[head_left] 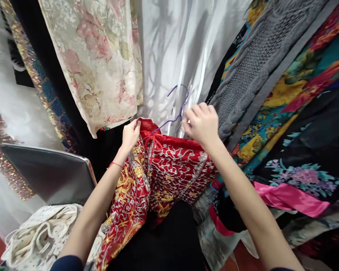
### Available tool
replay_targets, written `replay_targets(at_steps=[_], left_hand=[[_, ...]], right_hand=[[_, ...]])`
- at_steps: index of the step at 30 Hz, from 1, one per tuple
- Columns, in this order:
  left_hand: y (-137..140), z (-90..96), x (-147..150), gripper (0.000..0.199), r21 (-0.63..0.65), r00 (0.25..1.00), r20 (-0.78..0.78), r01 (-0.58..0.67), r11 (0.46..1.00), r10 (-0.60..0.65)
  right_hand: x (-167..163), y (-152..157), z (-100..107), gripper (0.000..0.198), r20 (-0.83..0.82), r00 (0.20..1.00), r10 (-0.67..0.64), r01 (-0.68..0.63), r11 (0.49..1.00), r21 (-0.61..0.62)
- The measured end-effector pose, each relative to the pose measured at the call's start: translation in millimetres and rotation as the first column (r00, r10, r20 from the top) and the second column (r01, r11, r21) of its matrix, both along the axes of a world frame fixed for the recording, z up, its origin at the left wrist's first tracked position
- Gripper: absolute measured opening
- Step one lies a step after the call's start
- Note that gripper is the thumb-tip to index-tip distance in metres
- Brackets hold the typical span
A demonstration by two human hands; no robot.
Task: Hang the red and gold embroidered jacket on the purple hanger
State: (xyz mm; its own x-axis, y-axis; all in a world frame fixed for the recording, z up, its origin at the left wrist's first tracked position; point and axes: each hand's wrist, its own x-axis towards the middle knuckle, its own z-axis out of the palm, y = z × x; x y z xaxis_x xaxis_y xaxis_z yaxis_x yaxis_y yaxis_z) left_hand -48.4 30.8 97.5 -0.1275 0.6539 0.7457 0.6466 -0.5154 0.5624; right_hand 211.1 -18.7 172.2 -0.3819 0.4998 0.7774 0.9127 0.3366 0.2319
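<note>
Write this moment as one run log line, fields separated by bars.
left hand: pinches red embroidered garment at top edge | right hand: closed at purple hanger | around: hanging clothes

Purple hanger partly behind right hand

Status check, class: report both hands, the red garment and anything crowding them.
Left hand pinching red embroidered garment at its top edge. Right hand closed by purple hanger. Grey knit crowds right.
</note>
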Motion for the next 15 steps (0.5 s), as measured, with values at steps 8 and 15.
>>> replay_targets(at_steps=[8, 15], left_hand=[[-16.5, 72.6, 21.4, 0.048, -0.779, 0.826, -0.1, 0.283, 0.56, -0.555], [-19.5, 77.3, 69.0, 0.033, -0.603, 0.804, 0.353, 0.587, 0.54, -0.479]], right_hand=[[73.4, 42.2, 13.4, 0.041, -0.435, 0.896, 0.091, -0.444, 0.157, -0.882], [60.1, 52.5, -8.8, 0.061, -0.571, 0.817, 0.078, -0.57, -0.034, -0.821]])
